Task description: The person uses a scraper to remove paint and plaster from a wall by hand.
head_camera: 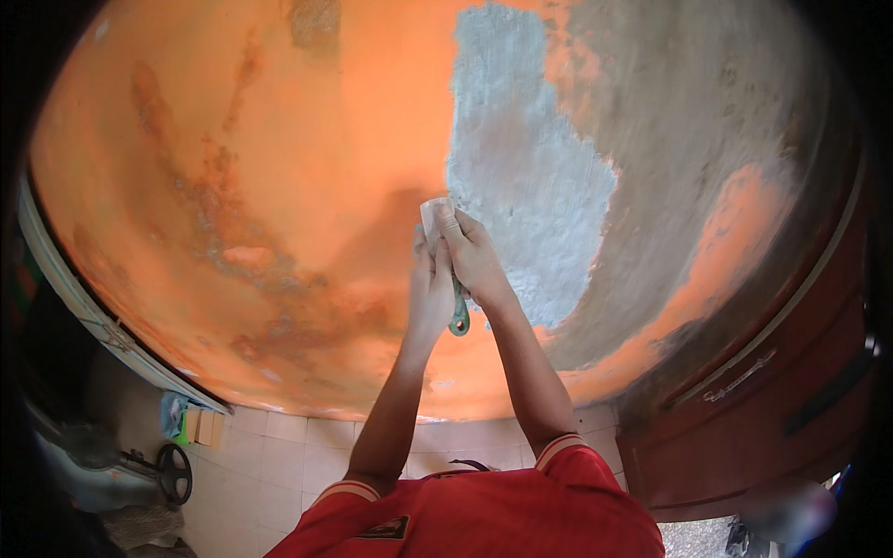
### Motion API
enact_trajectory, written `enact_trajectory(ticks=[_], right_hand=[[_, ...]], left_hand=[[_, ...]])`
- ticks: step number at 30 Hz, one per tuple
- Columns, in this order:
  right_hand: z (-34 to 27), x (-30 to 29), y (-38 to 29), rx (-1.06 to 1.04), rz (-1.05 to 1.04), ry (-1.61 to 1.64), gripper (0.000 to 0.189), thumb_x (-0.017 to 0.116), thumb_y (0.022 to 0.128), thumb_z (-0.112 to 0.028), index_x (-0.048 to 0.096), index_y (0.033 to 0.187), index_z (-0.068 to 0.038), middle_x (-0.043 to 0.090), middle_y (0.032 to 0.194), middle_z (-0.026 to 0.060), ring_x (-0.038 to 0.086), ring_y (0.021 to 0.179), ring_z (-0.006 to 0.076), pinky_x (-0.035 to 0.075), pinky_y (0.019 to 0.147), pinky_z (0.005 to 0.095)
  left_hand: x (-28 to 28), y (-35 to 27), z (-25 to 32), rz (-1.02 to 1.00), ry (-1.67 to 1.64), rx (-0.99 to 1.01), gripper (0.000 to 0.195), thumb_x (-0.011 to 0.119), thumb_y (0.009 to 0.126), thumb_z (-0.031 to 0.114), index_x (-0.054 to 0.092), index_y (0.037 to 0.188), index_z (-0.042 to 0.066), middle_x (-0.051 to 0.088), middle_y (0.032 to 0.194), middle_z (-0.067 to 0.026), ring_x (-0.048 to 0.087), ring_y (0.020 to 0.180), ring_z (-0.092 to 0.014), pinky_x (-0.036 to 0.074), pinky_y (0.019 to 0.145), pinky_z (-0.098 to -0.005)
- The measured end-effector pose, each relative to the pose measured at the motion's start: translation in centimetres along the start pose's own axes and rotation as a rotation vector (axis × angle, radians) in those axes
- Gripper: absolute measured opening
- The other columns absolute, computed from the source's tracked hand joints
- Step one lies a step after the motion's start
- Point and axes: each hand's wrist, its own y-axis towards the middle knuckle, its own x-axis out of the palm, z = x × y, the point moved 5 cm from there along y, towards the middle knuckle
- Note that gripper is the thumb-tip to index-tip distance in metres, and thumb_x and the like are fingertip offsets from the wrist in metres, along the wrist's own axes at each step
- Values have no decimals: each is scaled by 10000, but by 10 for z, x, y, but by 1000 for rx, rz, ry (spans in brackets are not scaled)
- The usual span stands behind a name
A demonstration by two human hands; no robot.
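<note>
My right hand (pixel 476 254) grips a putty knife, its thumb lying along the whitish blade (pixel 428 216). The green handle (pixel 458 314) of the putty knife comes out below the palm, with a hanging hole at its end. Close against it, my left hand (pixel 430 286) holds the lower part of the blade between its fingers. A small bluish bit shows by the left fingertips; I cannot tell what it is. Both hands are in front of an orange painted wall (pixel 391 104). Behind and right of them, a light blue-grey patch of filler (pixel 523 153) coats the wall.
Bare grey plaster (pixel 670 139) covers the wall's right side; stained, peeling paint (pixel 272 272) marks the left. A dark red door (pixel 753 411) stands at right. Below left are small boxes (pixel 207 427) and a black wheel (pixel 174 474) on the tiled floor (pixel 279 453).
</note>
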Motion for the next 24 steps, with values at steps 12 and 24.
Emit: enact_trajectory(ticks=[12,24], right_hand=[[-12,-10,23,-16,160,8,503,366,944,-435,529,759,4,540,551,91,511,433,154,406,432,269],[-8,-6,21,29,160,-245,619,331,931,-466,533,654,50,524,516,129,533,462,205,433,479,345]], left_hand=[[18,-17,-27,-213,-203,-158,368,279,984,383,429,939,50,385,551,34,332,368,-47,258,320,-212],[16,-12,-36,-69,-176,-175,549,245,983,400,319,1323,-25,480,1173,-102,524,1003,-148,453,832,-268]])
